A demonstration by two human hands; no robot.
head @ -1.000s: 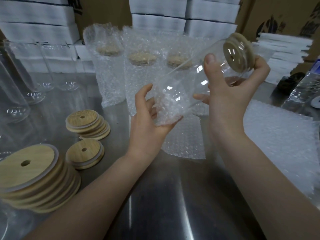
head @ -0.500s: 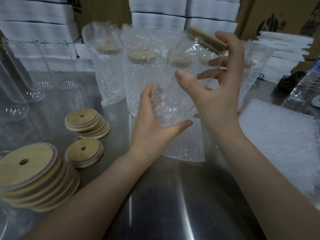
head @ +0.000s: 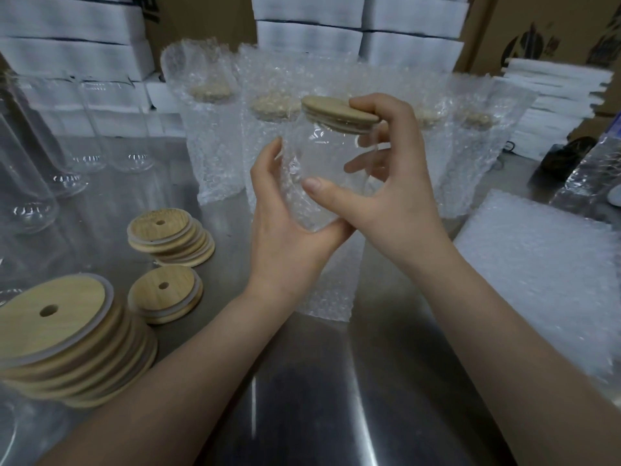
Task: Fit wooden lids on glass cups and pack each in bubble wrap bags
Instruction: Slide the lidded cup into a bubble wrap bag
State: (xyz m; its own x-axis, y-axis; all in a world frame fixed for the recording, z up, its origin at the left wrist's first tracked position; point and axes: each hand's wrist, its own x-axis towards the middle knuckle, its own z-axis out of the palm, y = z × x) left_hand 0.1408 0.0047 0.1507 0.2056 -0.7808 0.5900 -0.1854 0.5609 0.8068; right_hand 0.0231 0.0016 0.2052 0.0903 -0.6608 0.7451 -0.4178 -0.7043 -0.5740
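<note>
A clear glass cup (head: 327,153) with a wooden lid (head: 339,113) stands nearly upright in the air above the steel table. My right hand (head: 389,183) grips it, fingers behind the glass and over the lid's edge, thumb across the front. A bubble wrap bag (head: 319,264) covers the cup's lower part and hangs down to the table. My left hand (head: 285,230) holds the bag around the cup's base.
Several bagged, lidded cups (head: 208,129) stand behind. Bare glass cups (head: 30,183) are at the left. Stacks of wooden lids (head: 169,235) (head: 67,334) lie at front left. A pile of bubble wrap bags (head: 537,274) lies at the right. White boxes (head: 74,45) line the back.
The cup has swung from lying tilted with its lid to the right to nearly upright. It has sunk deeper into the bag, and both hands came closer together.
</note>
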